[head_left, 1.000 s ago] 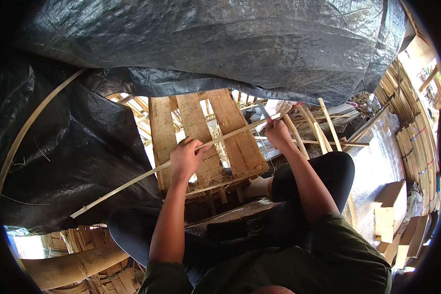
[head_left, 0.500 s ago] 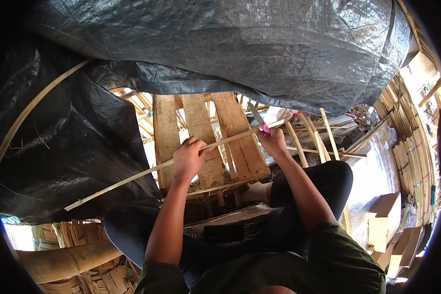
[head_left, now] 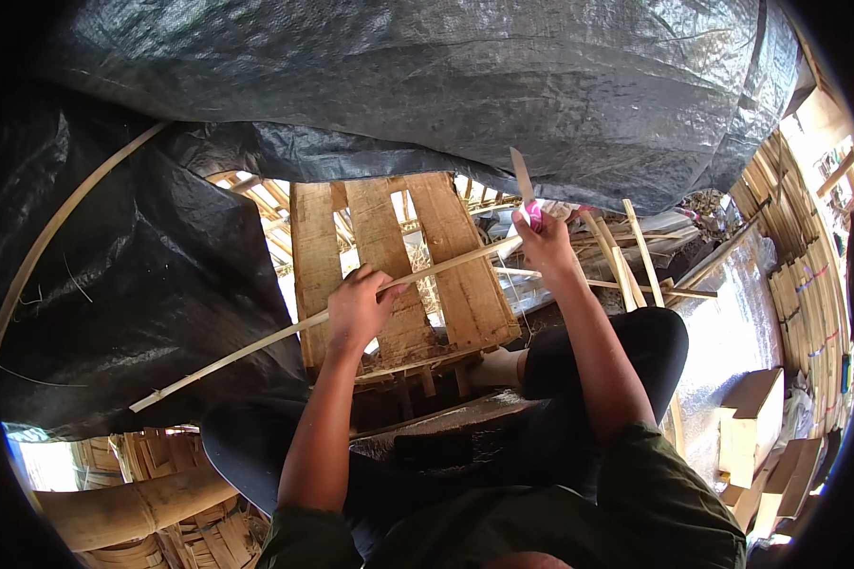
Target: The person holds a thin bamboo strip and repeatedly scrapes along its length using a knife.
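A long, thin bamboo strip (head_left: pixel 232 361) slants across the slatted wooden bench (head_left: pixel 460 294), its lower end over the black sheeting at the left. My left hand (head_left: pixel 356 305) is closed round the strip near its middle. In my right hand (head_left: pixel 547 248) is a knife (head_left: pixel 522 177) with a pink grip, its blade pointing up and away from me. The strip's far right end lies just beside the right hand's fingers, below the knife; whether they touch I cannot tell.
A big black plastic sheet (head_left: pixel 417 85) hangs over the far side, and more sheeting (head_left: pixel 133 275) drapes at the left. Several bamboo strips (head_left: pixel 639 247) lean at my right. A cardboard box (head_left: pixel 750 422) stands near bundled bamboo (head_left: pixel 811 313). A thick bamboo pole (head_left: pixel 138 512) lies lower left.
My right hand has moved up and slightly right with the knife, lifting it off the strip's end. The left hand and the strip have barely shifted.
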Demonstrator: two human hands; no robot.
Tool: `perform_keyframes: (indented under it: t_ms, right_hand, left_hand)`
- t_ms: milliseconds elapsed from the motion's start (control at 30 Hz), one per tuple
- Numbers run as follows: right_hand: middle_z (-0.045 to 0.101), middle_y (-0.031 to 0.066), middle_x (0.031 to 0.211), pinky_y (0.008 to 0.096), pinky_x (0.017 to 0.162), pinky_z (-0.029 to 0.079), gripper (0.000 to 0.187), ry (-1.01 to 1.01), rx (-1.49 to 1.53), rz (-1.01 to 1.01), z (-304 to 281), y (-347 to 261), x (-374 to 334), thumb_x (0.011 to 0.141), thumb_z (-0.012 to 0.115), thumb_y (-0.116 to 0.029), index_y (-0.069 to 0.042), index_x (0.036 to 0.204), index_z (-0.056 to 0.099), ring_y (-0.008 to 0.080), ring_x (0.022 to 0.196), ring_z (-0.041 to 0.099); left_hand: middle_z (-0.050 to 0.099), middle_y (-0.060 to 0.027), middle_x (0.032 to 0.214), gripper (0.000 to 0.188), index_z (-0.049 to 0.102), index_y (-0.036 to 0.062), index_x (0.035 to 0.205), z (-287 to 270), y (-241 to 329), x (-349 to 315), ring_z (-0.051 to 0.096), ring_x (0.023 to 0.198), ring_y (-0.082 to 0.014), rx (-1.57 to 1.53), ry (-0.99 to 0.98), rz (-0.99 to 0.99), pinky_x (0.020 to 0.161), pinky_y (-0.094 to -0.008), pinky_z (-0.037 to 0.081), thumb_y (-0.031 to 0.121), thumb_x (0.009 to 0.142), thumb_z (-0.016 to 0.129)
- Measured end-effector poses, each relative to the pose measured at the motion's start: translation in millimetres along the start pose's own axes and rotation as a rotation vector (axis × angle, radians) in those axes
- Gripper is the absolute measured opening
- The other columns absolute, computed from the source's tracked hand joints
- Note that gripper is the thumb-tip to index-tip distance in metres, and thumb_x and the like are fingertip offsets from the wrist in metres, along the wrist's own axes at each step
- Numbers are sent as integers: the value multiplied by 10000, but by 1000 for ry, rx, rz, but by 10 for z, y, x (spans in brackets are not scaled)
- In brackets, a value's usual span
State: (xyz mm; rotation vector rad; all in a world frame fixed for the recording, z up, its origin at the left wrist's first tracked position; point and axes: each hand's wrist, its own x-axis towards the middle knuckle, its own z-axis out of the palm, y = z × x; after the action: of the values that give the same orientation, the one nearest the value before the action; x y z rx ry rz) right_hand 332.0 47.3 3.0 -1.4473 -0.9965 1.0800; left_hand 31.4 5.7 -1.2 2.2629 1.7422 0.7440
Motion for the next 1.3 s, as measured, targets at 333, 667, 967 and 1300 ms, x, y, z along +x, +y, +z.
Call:
perform_keyframes:
  t_ms: [333, 667, 967, 1300]
  right_hand:
    - [608, 87, 698, 326, 600, 453, 311, -24, -462, -138, -1, 51, -75, 896, 679, -293, 11, 914, 619, 177, 615, 562]
    - [648, 152, 714, 381, 651, 496, 345, -180, -686, -407, 202, 145, -164, 763, 799, -301, -27, 915, 657, 308, 687, 640]
    - [656, 96, 657, 327, 581, 474, 232, 48, -484, -288, 172, 192, 6, 796, 758, -265, -56, 892, 730, 188, 576, 611]
    - [559, 34, 650, 288, 527, 420, 401, 128, -401, -135, -19, 200, 47, 918, 640, -384, 14, 879, 624, 105, 545, 491]
  left_hand:
    - [594, -57, 789, 252, 674, 104, 808, 22, -22, 8, 636, 746, -288, 21, 5, 5, 627, -398, 495, 351, 830, 722]
    - [572, -54, 771, 237, 680, 117, 818, 44, -12, -12, 631, 730, -283, 10, 27, 36, 613, -398, 491, 350, 830, 721]
    - [567, -51, 759, 245, 674, 108, 791, 30, -20, 6, 628, 707, -268, 29, 12, 34, 598, -377, 485, 342, 806, 744]
    - [580, -57, 772, 271, 696, 105, 838, 43, -22, 0, 629, 698, -265, 6, -2, 12, 614, -381, 493, 373, 819, 729]
